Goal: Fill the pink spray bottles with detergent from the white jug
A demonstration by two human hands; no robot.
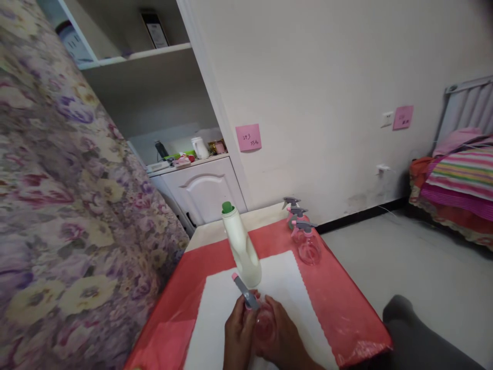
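Both hands are closed on a clear pink spray bottle (265, 325) above a white cloth (215, 308). My left hand (236, 329) has its fingers at the neck, by the grey spray head (246, 294) with its pink nozzle tip pointing up and left. Around the bottle's body wraps my right hand (285, 336). Just beyond them stands a tall pale green jug (241, 246) with an open top; something green (227, 207) shows in its mouth. Whether the spray head sits fully on the neck I cannot tell.
Several similar spray bottles (308, 251) stand in a row at the table's right rear. Red plastic covers the table (327, 298). A floral curtain (77, 205) hangs at left, a cabinet (208, 187) behind, a bed (458, 180) at right.
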